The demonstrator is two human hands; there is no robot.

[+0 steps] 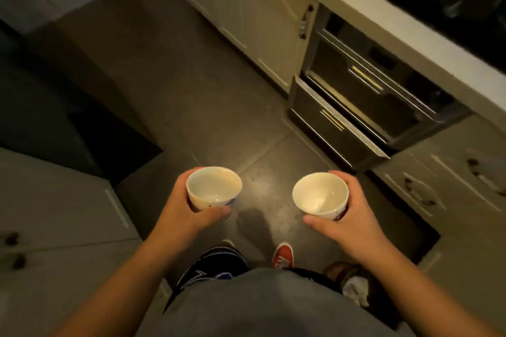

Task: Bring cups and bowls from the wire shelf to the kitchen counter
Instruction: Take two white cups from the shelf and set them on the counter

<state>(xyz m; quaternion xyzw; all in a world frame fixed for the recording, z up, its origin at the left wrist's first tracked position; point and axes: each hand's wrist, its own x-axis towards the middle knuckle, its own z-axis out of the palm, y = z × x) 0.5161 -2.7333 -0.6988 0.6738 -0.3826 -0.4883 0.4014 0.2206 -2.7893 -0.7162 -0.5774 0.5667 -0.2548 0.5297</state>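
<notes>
A white bowl (214, 188) is gripped in the left hand (184, 215) and another (320, 195) in the right hand (347, 217), above a tiled floor (175, 96), with two open oven drawers (356, 107) jutting out below the counter (383, 24).

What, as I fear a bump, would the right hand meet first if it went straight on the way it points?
Nothing near: the right hand, gripping a bowl, points over floor; the pulled-out drawer lies to its right. Depth is unclear.

Dark tiled floor (191, 90), cream cabinet doors (260, 22), black built-in drawers (356, 96) (lower one sticking out), red shoe (283, 254)
</notes>
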